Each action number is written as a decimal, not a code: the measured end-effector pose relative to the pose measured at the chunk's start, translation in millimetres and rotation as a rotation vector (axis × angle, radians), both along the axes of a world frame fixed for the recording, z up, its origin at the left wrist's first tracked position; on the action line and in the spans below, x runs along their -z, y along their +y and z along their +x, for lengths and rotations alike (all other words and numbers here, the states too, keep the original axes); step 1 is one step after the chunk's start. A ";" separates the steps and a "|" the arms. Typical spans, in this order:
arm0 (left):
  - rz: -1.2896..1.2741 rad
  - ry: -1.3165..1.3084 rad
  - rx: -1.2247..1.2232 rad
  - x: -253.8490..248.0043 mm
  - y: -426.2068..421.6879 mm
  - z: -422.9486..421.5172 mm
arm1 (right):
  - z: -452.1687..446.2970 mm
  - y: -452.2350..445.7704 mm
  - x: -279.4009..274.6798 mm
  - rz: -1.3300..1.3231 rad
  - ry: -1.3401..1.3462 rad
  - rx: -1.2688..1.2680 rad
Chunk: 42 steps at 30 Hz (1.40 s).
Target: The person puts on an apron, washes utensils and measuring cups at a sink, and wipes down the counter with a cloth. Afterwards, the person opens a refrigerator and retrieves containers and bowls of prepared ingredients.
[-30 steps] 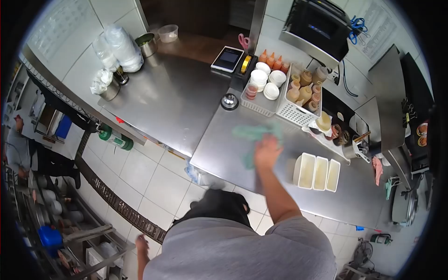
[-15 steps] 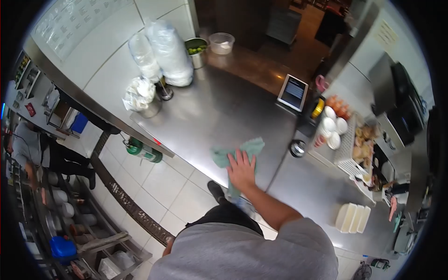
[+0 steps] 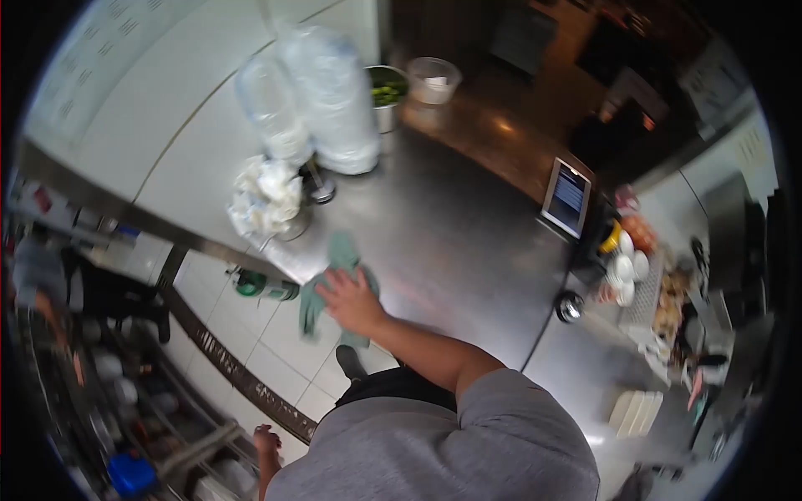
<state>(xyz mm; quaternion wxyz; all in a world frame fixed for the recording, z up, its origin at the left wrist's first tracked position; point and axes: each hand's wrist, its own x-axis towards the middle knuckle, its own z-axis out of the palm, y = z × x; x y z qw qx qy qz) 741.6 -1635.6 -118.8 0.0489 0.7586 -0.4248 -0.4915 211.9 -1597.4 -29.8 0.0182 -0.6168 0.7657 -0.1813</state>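
Observation:
My right hand [image 3: 351, 302] lies with spread fingers on a green cloth [image 3: 342, 247], pressing it against the left front edge of a steel counter [image 3: 451, 250]. Part of the cloth hangs past that edge. Down at my left side, my left hand [image 3: 266, 439] hangs away from the counter, its fingers loosely bent and apart, with nothing visible in it. Just beyond the cloth stands a metal container [image 3: 294, 225] with a crumpled white plastic bag [image 3: 266, 196] in it.
Bagged plastic stacks [image 3: 334, 104], a pot of green pieces [image 3: 387, 90] and a clear tub [image 3: 434, 81] stand at the back. A tablet [image 3: 566, 198] and white cups [image 3: 622, 269] are on the right. At far left, a person [image 3: 92, 288] stands near shelves. A green cylinder [image 3: 251, 282] stands on the floor.
My right hand has slid the green cloth leftward along the counter to its left front edge. The view has shifted, and my left hand has come into sight.

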 end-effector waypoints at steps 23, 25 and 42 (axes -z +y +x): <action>0.786 1.002 1.735 -224.1 147.5 -432.4 | 166.4 274.9 -155.4 -0.726 -0.842 1.373; 0.210 1.129 1.957 -241.0 173.2 -450.9 | 166.2 302.4 -178.8 -0.591 -0.833 1.414; -0.331 1.097 2.641 -425.6 384.6 -496.1 | 92.2 578.6 -300.1 -0.237 -1.010 0.738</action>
